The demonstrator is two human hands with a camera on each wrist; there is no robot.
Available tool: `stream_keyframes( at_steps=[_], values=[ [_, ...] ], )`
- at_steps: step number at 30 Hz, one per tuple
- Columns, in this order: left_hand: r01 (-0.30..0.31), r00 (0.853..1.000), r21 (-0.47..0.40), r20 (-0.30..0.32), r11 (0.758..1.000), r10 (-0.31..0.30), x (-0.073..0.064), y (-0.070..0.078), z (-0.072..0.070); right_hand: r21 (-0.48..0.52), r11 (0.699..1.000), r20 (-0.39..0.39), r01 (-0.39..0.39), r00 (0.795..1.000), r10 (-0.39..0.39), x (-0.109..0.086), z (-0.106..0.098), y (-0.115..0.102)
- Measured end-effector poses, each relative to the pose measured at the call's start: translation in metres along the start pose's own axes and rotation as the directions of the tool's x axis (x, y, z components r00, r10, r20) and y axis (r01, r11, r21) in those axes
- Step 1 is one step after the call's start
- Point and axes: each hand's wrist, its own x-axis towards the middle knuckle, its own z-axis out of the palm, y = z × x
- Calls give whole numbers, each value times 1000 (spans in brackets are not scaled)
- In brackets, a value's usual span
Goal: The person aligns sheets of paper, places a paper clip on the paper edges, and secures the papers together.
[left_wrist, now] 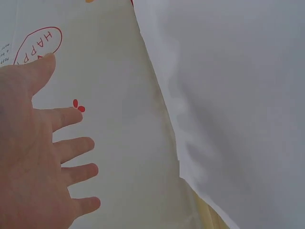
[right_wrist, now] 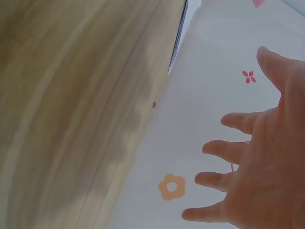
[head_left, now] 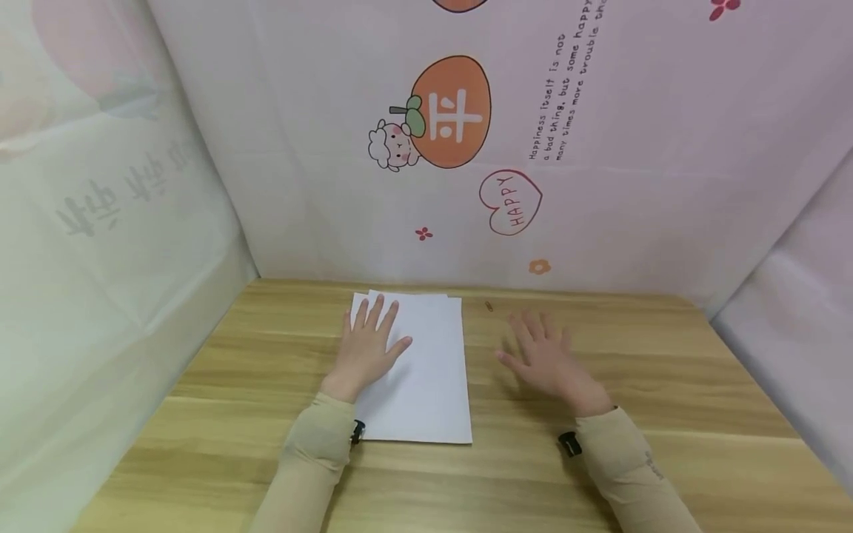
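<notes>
A small stack of white paper sheets (head_left: 426, 370) lies on the wooden table, its top edges slightly offset. My left hand (head_left: 369, 348) hovers over the left side of the stack, palm down with fingers spread. In the left wrist view the left hand (left_wrist: 38, 148) is apart from the paper (left_wrist: 238, 95) and holds nothing. To the right of the stack my right hand (head_left: 543, 359), a little blurred, is held above the bare wood with fingers spread. A small orange-brown paper clip (head_left: 489, 306) lies beyond it, near the table's back edge; the right wrist view shows the clip (right_wrist: 154, 105) too.
The wooden table (head_left: 666, 385) ends at a white printed cloth (head_left: 320, 185) hanging behind it. More cloth hangs at the left (head_left: 133, 296) and right sides. Black straps (head_left: 569, 444) show at both wrists.
</notes>
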Motion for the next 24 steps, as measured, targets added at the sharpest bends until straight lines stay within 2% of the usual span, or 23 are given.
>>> stream_keyframes(
  at_steps=[12, 24],
  values=[
    [-22, 1000, -31, -4, 999, 22, -6, -10, -4, 45, 998, 56, 31, 998, -34, 2, 4, -16],
    [2, 1000, -6, 13, 1000, -2, -8, -28, -6, 88, 995, 175, 41, 983, -56, 13, 9, -30]
  ],
)
